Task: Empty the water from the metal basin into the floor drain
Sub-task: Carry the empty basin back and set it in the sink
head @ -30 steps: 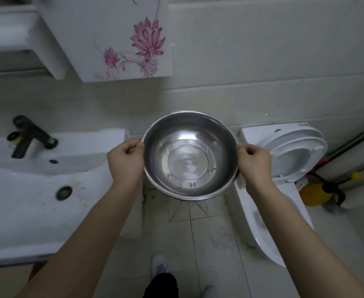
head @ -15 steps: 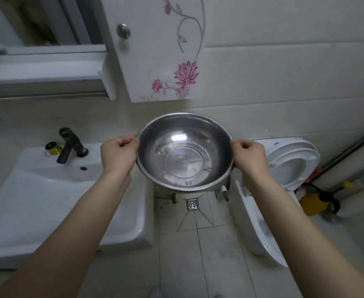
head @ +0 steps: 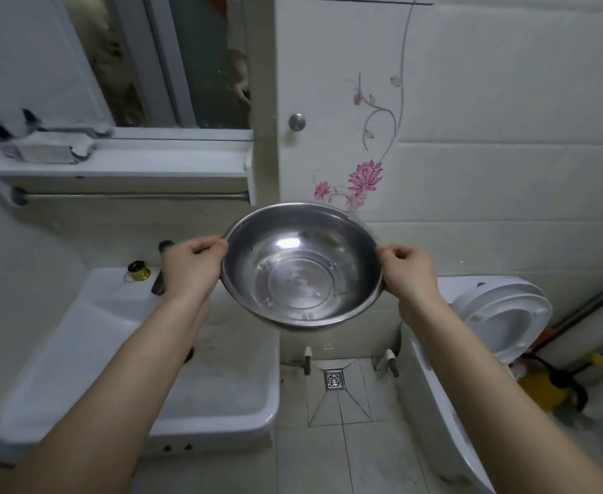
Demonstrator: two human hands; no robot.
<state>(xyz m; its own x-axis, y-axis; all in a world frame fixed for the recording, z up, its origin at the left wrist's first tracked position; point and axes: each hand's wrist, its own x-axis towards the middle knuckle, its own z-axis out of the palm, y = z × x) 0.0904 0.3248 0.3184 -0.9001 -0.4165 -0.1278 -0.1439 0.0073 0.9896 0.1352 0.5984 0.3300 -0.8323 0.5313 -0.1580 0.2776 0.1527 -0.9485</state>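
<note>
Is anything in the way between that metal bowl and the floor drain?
Nothing visible. The bowl, gripped at its rim by the left hand and right hand, hangs above the floor drain, which lies uncovered.

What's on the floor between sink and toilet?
Head view: floor drain in the tile, with a left pipe stub and a right pipe stub behind it.

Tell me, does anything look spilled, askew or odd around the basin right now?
Only the metal basin: the left hand and right hand grip its rim, and it tips toward the camera, showing only droplets, no pooled water. The floor drain below looks intact; I see no puddle around it.
</note>
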